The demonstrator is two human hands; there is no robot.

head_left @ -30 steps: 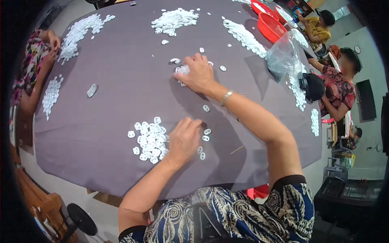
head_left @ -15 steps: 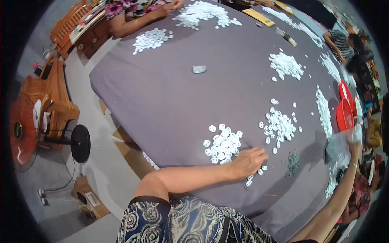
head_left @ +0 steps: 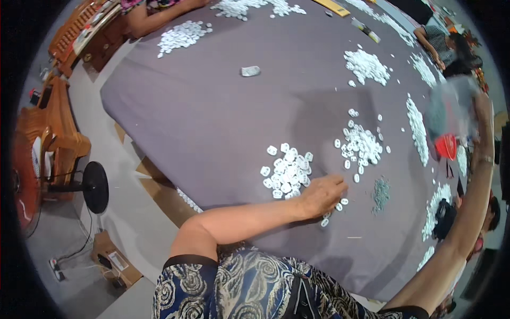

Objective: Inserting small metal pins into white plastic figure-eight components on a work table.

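Observation:
My left hand [head_left: 323, 195] rests on the cloth with its fingers curled together; whatever they may hold is hidden. Beside it lies a heap of small white pieces with dark slots [head_left: 289, 170], and a few loose oval ones [head_left: 325, 222] sit just below the fingers. Off to the right, my right hand [head_left: 482, 114] grips a clear plastic bag [head_left: 449, 111], blurred by motion and held up over the table's right side. Past my left fingertips are a looser heap of white oval pieces [head_left: 362, 146] and a small pile of thin greenish bits [head_left: 381, 195].
The table has a grey-purple cloth [head_left: 212, 122] with more white heaps [head_left: 366, 66] and a small grey block [head_left: 250, 71]. Another person's arm [head_left: 164, 16] leans on the far left edge. At right are a red basket [head_left: 446, 146] and more people. A black fan [head_left: 95, 187] stands left.
My right hand has lifted the plastic bag farther away and higher, and its shadow now falls across the cloth. My left hand stays by the white pieces. The view has shifted slightly.

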